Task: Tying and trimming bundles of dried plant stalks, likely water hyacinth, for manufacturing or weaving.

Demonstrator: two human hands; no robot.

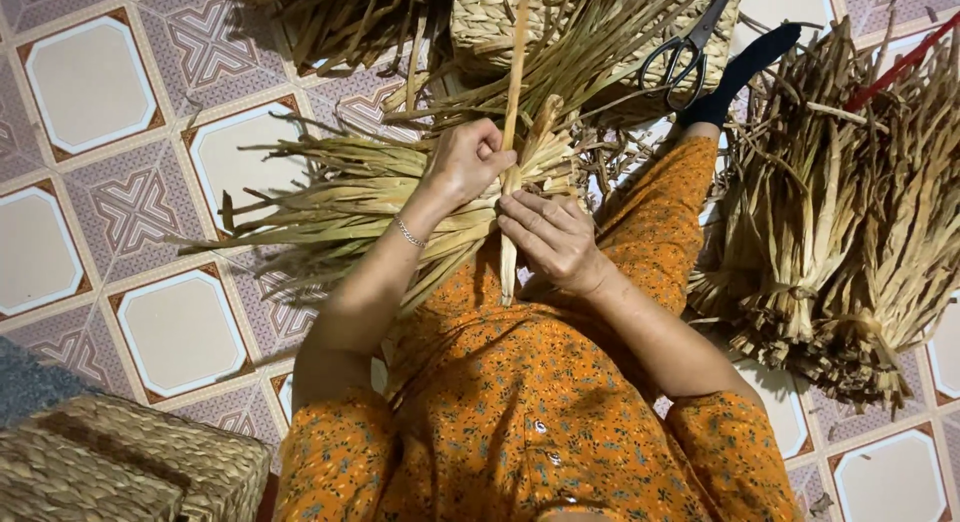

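Orange floral dress; tan straw strands (dried); black scissors.

A single head-worn camera is looking steeply down over the wearer's chest and lap, facing forward along the outstretched leg. It is sitting close: both forearms are filling the frame centre, with the left hand and right hand near mid-frame. The tiled floor is spanning the margins. No second view is sharing the scene.
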